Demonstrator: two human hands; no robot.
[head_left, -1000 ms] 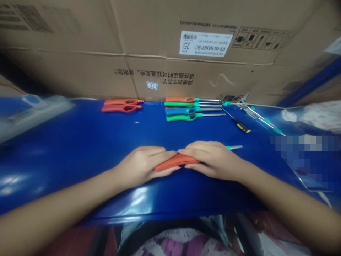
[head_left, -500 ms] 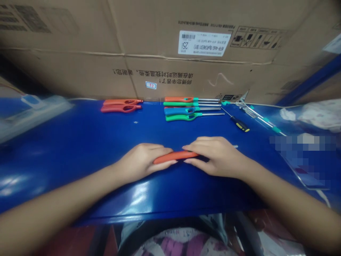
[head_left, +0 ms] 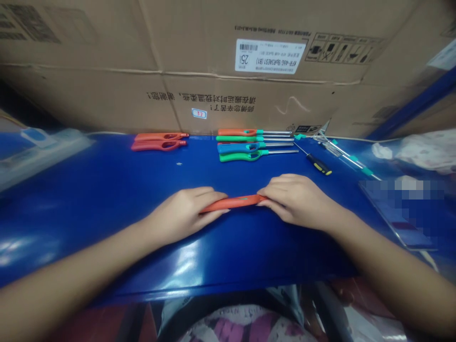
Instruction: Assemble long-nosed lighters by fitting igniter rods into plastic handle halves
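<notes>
An orange long-neck lighter handle (head_left: 233, 203) lies across the blue table (head_left: 107, 190) in front of me. My left hand (head_left: 181, 213) is closed on its left end, thumb and fingers pinching it. My right hand (head_left: 297, 199) is closed on its right end and hides the metal neck. Both hands rest on the table top.
At the back lie two orange handle shells (head_left: 158, 141), a row of finished lighters in orange, green and blue (head_left: 254, 145), a black and yellow screwdriver (head_left: 318, 165) and loose metal necks (head_left: 351, 159). A large cardboard box (head_left: 228, 66) walls off the rear. Plastic bags sit at both sides.
My right hand has slid rightward along the lighter, uncovering more of the orange handle and covering the metal neck tip. Both hands and the lighter shifted slightly away from me.
</notes>
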